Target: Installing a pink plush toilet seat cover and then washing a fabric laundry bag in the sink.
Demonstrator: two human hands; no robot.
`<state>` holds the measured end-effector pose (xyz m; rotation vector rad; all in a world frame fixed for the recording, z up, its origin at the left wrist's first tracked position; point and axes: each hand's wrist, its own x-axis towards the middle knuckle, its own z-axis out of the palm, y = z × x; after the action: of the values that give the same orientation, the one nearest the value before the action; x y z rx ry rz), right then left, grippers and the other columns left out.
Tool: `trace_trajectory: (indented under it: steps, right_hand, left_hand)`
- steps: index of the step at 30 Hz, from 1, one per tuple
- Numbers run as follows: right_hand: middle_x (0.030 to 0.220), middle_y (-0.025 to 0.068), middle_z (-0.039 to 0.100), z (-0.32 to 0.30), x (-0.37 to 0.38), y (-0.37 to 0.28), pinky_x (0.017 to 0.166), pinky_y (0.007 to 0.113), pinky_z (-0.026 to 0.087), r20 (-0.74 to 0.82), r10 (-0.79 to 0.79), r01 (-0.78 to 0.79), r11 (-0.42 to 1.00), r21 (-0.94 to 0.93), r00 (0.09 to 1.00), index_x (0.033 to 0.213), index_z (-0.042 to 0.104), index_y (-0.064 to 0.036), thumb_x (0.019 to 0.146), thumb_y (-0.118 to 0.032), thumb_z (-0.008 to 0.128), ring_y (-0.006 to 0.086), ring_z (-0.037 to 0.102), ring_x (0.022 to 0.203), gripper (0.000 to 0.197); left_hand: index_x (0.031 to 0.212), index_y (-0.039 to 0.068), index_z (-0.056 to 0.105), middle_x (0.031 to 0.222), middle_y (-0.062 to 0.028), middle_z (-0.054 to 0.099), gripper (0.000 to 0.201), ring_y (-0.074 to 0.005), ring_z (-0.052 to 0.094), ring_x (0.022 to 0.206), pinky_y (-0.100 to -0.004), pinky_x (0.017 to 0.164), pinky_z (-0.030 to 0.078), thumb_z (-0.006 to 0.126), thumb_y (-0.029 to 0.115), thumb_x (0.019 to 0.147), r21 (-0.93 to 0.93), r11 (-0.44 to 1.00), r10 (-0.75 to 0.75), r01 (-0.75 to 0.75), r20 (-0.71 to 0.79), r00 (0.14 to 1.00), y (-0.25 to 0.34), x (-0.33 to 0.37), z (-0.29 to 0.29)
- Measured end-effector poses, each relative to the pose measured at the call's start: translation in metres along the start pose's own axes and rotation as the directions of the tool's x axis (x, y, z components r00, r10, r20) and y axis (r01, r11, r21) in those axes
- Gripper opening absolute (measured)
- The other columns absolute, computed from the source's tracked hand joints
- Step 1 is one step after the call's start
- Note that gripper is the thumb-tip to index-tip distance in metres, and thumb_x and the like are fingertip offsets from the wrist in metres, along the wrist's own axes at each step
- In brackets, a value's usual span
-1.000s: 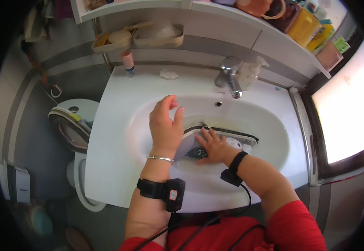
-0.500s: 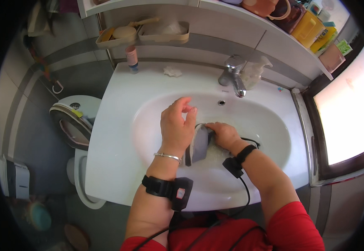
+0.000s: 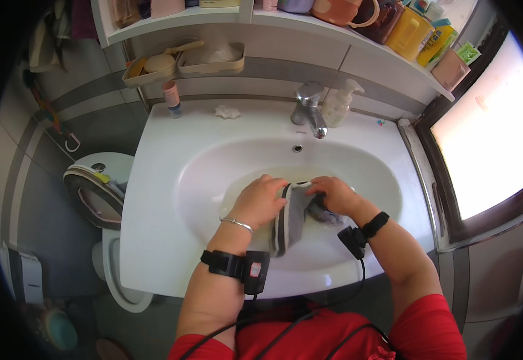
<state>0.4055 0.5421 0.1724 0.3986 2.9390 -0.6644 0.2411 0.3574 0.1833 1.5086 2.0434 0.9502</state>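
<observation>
A wet-looking grey cloth piece (image 3: 296, 215) with a dark and white banded edge hangs over the white sink basin (image 3: 198, 180); its exact kind is not plain. My left hand (image 3: 258, 200) pinches its upper left edge between thumb and fingers. At the upper right, my right hand (image 3: 335, 195) has its fingers closed on the same piece, and the top edge stretches between both hands. Below my right fingers a darker bunched part (image 3: 324, 214) sits in the shallow water, and I cannot tell whether it belongs to the same piece.
Behind the basin are a chrome faucet (image 3: 309, 108), a clear pump bottle (image 3: 341, 105), a crumpled white tissue (image 3: 227, 112) and a pink and blue tube (image 3: 171, 99). An overhanging shelf (image 3: 327, 31) holds mugs and packages. The toilet (image 3: 114, 246) stands left, a window (image 3: 483, 132) right.
My left hand has come down from above the cloth piece and taken hold of its edge. The piece now spreads between both hands. The whole view has shifted slightly.
</observation>
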Motion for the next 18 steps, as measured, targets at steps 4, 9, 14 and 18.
trace_trajectory:
  steps: [4, 9, 14, 18]
  right_hand:
    - [0.14, 0.0219, 0.019, 0.018, -0.017, -0.005, 0.102, 0.044, 0.028, 0.178, 0.29, -0.288, 0.957, -0.039, 0.94, 0.138, 0.018, -0.0179, 0.061, -0.045, 0.071, 0.0417, 0.026, 0.125, 0.098]
    - [0.143, 0.0163, 0.014, 0.042, -0.003, -0.006, 0.097, 0.05, 0.033, 0.294, 0.295, -0.255, 0.952, -0.167, 0.909, 0.14, 0.013, -0.0204, 0.061, -0.044, 0.072, 0.0427, 0.023, 0.126, 0.101]
    - [0.14, 0.006, 0.021, 0.049, 0.015, -0.008, 0.087, 0.051, 0.043, 0.259, 0.358, -0.289, 0.919, -0.269, 0.897, 0.137, 0.019, -0.0279, 0.076, -0.031, 0.06, 0.0324, 0.028, 0.125, 0.074]
    - [0.124, 0.0084, 0.043, 0.059, 0.031, 0.034, 0.088, 0.039, 0.043, 0.093, 0.268, -0.227, 0.921, -0.315, 0.959, 0.13, 0.033, -0.0236, 0.082, -0.02, 0.05, 0.0275, 0.044, 0.114, 0.051]
  left_hand:
    - [0.115, 0.008, 0.052, 0.116, -0.0148, 0.048, 0.052, -0.0296, 0.048, 0.107, -0.0349, 0.089, 0.041, 0.066, 0.029, 0.07, 0.012, 0.99, 0.14, -0.142, 0.108, 0.984, 0.002, -0.002, 0.023]
    - [0.13, 0.001, 0.031, 0.136, -0.0165, 0.031, 0.096, -0.0291, 0.027, 0.127, -0.0439, 0.1, 0.028, 0.072, 0.049, 0.058, 0.542, 0.84, -0.183, -0.03, 0.334, 0.925, 0.021, 0.0, 0.057]
    - [0.132, -0.002, 0.025, 0.137, -0.0153, 0.028, 0.101, -0.0273, 0.025, 0.128, -0.0399, 0.098, 0.032, 0.077, 0.041, 0.055, 0.766, 0.643, -0.3, 0.003, 0.248, 0.921, -0.034, 0.011, 0.066]
    - [0.115, -0.001, 0.042, 0.122, -0.0165, 0.042, 0.054, -0.027, 0.039, 0.117, -0.0356, 0.088, 0.043, 0.063, 0.021, 0.071, 0.699, 0.712, -0.27, 0.064, 0.187, 0.945, -0.047, 0.039, 0.078]
